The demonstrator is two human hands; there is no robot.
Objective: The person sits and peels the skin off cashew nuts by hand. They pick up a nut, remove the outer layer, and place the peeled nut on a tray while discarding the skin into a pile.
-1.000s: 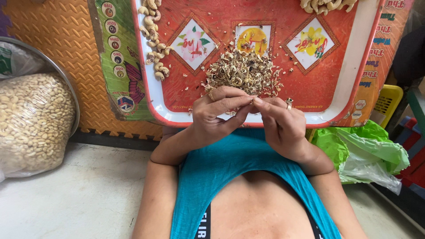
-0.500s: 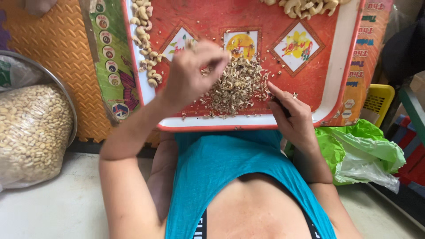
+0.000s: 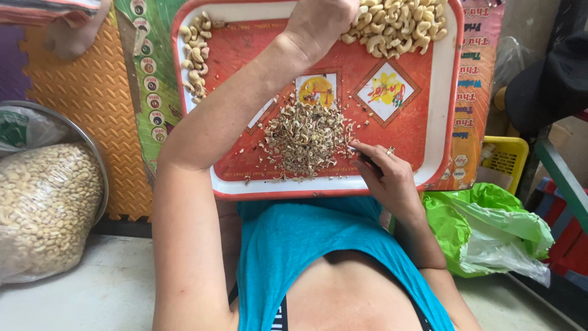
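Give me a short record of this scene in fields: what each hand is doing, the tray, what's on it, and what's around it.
left hand: stretched to the tray's far side, at the pile of pale nuts
right hand: resting on the tray's near edge beside the heap of peelings; whether it holds something, cannot tell
tray: red, white rim, on the lap
other nuts: a row along the tray's left edge
left of the person: bag of nuts in a metal bowl
right of the person: green plastic bag

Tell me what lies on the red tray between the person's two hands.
In the head view, a heap of brownish peeled nut skins sits on the red plastic tray, between the left hand at the pale cashew pile and the right hand.
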